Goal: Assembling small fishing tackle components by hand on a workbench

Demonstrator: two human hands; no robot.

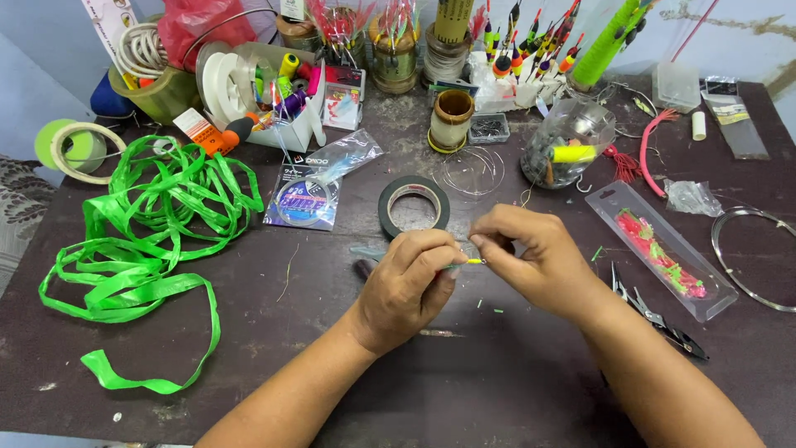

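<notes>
Both hands meet over the middle of the dark table [464, 390]: the left hand [408, 284] is curled with thumb and forefinger pinched on one end of a tiny yellow-green piece [469, 261], and the right hand [531, 257] pinches the other end with its fingertips, so the piece sits between the two hands just above the tabletop. Whether a thin line runs from it I cannot tell. Right behind the hands lies one roll of black tape [414, 206], flat on the table. To the left sprawls one long green ribbon [141, 241] in a loose tangle, and near it one flat packet of fishing line [305, 195]. At the far left edge stands one roll of pale tape [75, 149]. To the right I count one clear plastic box [663, 249] with pink and green bits inside, one pair of small dark pliers [659, 317] just beside the right forearm, and one metal ring [759, 257] at the edge. One clear jar [568, 145] lies tipped on its side farther back, and near it stands one small brown spool [452, 116]. A row of fishing floats [531, 46] stands along the back; they are too crowded to count.
</notes>
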